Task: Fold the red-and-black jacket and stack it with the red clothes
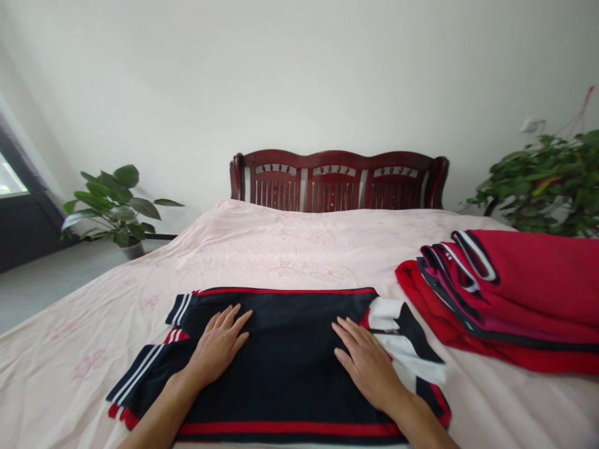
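Note:
A dark navy garment with red and white trim lies folded flat on the pink bedsheet in front of me. My left hand rests palm down on its left part, fingers stretched out and slightly spread. My right hand lies flat on its right part, fingers extended, next to a white and navy panel of the same garment. Neither hand holds anything.
A stack of folded red garments with navy and white trim sits on the bed at the right. A dark wooden headboard stands at the far end. Potted plants stand at the left and the right.

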Demonstrator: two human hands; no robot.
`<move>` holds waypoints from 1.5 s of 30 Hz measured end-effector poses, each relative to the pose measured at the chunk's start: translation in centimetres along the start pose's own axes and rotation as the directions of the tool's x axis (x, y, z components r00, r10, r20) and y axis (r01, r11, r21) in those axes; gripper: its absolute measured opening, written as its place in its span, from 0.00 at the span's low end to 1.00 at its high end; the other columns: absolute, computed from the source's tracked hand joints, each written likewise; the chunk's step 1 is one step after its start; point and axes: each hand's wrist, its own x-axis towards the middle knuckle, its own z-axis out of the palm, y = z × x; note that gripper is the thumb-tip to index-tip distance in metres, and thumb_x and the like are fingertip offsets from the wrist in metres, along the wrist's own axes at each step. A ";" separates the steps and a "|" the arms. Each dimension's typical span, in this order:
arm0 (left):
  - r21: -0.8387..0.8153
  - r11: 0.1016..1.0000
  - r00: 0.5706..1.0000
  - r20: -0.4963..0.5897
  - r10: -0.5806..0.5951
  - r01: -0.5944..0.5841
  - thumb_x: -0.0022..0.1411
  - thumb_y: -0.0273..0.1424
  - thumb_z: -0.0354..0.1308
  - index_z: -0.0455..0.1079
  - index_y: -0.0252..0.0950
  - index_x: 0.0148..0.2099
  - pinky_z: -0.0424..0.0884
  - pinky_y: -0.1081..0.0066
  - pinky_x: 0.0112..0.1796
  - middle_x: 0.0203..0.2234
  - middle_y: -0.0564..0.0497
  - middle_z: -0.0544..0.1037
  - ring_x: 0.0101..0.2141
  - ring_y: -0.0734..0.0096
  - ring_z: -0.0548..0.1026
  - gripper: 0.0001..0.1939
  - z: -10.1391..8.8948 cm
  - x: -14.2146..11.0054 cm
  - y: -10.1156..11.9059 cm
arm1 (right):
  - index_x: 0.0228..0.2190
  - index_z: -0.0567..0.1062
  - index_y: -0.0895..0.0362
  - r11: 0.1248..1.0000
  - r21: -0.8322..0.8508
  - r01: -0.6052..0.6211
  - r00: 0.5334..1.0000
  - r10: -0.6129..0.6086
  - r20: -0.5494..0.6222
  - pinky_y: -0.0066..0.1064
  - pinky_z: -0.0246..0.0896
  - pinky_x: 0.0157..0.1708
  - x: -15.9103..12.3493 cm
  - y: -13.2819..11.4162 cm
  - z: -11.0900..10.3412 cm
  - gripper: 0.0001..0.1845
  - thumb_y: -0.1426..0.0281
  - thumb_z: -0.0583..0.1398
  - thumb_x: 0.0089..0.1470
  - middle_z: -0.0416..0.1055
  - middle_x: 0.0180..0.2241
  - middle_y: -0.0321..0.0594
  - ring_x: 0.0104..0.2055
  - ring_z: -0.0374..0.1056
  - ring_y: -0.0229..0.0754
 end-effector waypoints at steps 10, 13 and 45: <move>-0.041 0.999 1.000 0.007 -0.004 0.004 0.71 0.37 0.44 0.62 0.47 0.66 0.59 0.53 0.61 0.64 0.45 0.65 0.64 0.57 0.61 0.23 -0.2 0.0 -0.2 | 0.62 0.65 0.51 1.000 -0.006 0.004 1.000 -0.004 -0.001 0.47 0.51 0.65 -0.1 -0.1 0.0 0.27 0.58 0.50 0.65 0.59 0.65 0.40 0.67 0.53 0.48; -0.056 0.998 1.000 0.000 0.006 -0.006 0.72 0.36 0.43 0.63 0.45 0.65 0.59 0.53 0.61 0.64 0.44 0.65 0.64 0.57 0.62 0.23 -0.1 0.1 -0.3 | 0.62 0.65 0.52 1.000 -0.004 0.000 1.000 0.000 0.000 0.47 0.51 0.65 -0.1 0.0 0.0 0.27 0.58 0.51 0.64 0.59 0.65 0.40 0.67 0.53 0.48; -0.039 0.999 1.000 0.003 -0.028 0.028 0.71 0.37 0.44 0.63 0.47 0.65 0.58 0.53 0.61 0.63 0.47 0.67 0.63 0.58 0.63 0.23 -0.2 0.1 0.0 | 0.62 0.65 0.51 1.000 -0.004 -0.004 1.000 0.004 0.001 0.47 0.51 0.65 -0.1 0.0 0.1 0.27 0.57 0.50 0.64 0.59 0.65 0.39 0.67 0.53 0.48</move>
